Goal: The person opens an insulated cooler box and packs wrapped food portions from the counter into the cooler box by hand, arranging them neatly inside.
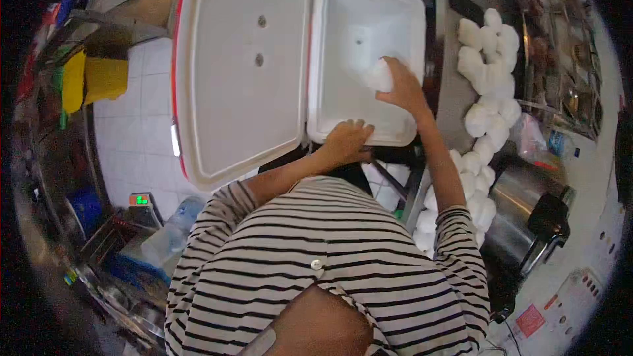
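A white cooler box (333, 115) stands open in front of me, its large lid (244, 86) swung out to the left. Inside the box, toward its right side, my right hand (403, 86) is closed round a white rounded bundle (381, 76). My left hand (347, 141) rests on the box's near rim, fingers bent over the edge, with no object visible in it. Many similar white bundles (488, 72) lie in a long pile on the metal surface to the right of the box.
At the right stands a metal cylindrical container (521, 201) with a black part. Plastic bottles (188, 214) and a small device with lit green digits (140, 200) are at the lower left. A yellow item (99, 82) hangs at the left.
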A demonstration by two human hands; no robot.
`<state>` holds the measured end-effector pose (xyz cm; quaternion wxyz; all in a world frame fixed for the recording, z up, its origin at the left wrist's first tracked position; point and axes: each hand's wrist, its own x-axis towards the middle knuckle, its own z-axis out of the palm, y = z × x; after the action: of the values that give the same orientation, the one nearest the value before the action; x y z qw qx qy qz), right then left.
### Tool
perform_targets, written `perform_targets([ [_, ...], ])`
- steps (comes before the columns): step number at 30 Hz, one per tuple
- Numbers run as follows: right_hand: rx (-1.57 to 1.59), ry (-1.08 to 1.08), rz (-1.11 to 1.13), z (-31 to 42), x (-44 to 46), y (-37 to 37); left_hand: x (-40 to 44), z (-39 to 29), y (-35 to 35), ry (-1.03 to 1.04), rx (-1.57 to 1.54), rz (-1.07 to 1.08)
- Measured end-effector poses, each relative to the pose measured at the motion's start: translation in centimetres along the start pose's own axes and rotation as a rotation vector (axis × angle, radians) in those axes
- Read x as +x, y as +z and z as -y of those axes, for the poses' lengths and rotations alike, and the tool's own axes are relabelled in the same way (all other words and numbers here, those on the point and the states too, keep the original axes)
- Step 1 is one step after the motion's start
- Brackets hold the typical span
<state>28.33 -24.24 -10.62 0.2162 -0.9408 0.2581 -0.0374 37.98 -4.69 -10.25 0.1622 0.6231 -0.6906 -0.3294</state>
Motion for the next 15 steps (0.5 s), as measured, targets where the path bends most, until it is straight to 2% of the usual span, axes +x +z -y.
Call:
perform_targets([
  [1,-0.041,-0.111,-0.035,0.0,-0.2,0.3,-0.2,-0.3,0.3,0.014,-0.004,-0.001],
  [6,-0.077,0.082,0.004,0.0,-0.3,0.9,0.0,0.3,1.3,0.064,0.007,-0.013],
  [9,-0.111,0.121,-0.046,-0.5,-0.6,2.5,-0.2,1.4,2.9,0.155,-0.016,-0.148],
  [10,-0.174,0.076,-0.073,-0.2,-1.3,2.8,-0.9,1.9,3.0,0.175,-0.007,-0.118],
  [13,-0.257,0.117,-0.055,2.4,-3.0,4.2,-2.4,3.4,1.0,0.257,0.048,-0.032],
  [15,-0.253,0.264,0.047,5.1,-3.2,5.4,-5.1,5.8,-1.3,0.298,0.113,0.072],
])
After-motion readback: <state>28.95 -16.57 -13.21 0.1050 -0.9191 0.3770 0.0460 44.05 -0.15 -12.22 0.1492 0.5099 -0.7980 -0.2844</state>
